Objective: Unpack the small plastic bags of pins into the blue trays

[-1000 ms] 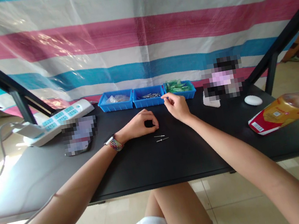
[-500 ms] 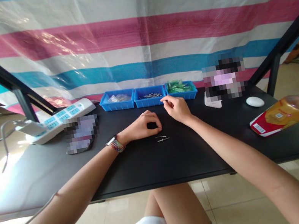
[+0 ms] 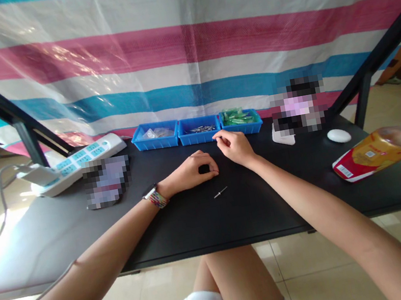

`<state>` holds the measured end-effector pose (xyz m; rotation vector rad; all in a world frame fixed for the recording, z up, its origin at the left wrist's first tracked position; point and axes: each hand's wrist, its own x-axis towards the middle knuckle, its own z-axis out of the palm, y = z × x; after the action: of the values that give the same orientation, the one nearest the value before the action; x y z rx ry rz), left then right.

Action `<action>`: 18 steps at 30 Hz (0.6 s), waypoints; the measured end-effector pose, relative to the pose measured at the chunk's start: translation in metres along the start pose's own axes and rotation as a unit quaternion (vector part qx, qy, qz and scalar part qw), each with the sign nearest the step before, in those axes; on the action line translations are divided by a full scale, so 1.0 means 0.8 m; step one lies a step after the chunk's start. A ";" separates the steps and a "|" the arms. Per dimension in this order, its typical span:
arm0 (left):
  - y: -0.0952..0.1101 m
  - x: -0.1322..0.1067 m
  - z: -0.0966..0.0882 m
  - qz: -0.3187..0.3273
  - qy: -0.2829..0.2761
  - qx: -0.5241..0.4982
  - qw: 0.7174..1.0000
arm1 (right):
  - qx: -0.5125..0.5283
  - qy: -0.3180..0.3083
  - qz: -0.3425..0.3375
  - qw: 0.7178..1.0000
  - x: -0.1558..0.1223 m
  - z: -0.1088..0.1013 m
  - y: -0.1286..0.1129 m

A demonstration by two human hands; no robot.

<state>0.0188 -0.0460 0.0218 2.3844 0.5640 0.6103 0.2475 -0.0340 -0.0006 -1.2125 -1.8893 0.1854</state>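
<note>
On the black table in front of me lies one thin silver blind rivet (image 3: 220,192), set at a slant. Just behind it, my left hand (image 3: 198,167) rests low with thumb and fingertips pressed together in a ring; whatever is between them is too small to tell. My right hand (image 3: 234,145) hovers before the bins, its thumb and index finger pinched, with the contents hidden. Nearest to it are the middle blue bin (image 3: 200,137) of silver rivets (image 3: 202,129) and the right blue bin (image 3: 243,127) of green packets (image 3: 234,116).
A left blue bin (image 3: 156,142) holds clear plastic bags (image 3: 156,133). At left are a white power strip (image 3: 82,160) and a blurred flat object (image 3: 108,181). To the right stand a drink bottle (image 3: 375,153), a white oval object (image 3: 339,136) and a small white case (image 3: 282,134).
Two rivets lay on the table before; now one does, turned to a steeper slant. Both hands keep nearly the same pose, and the view has shifted slightly.
</note>
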 end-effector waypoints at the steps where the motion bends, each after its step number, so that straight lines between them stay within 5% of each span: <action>1: -0.001 0.000 0.000 -0.013 0.015 -0.008 1.000 | 0.004 -0.001 -0.004 1.000 0.000 -0.001 -0.001; 9: -0.030 0.000 -0.005 -0.107 0.194 -0.065 0.973 | 0.165 -0.018 -0.015 0.986 -0.009 0.003 -0.020; 18: -0.032 0.002 -0.012 -0.115 0.217 -0.170 0.954 | 0.224 -0.051 -0.007 0.973 -0.013 0.016 -0.032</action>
<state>0.0085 -0.0225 0.0129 1.8344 0.8351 1.0423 0.2224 -0.0516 -0.0012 -0.8923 -1.8110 0.6411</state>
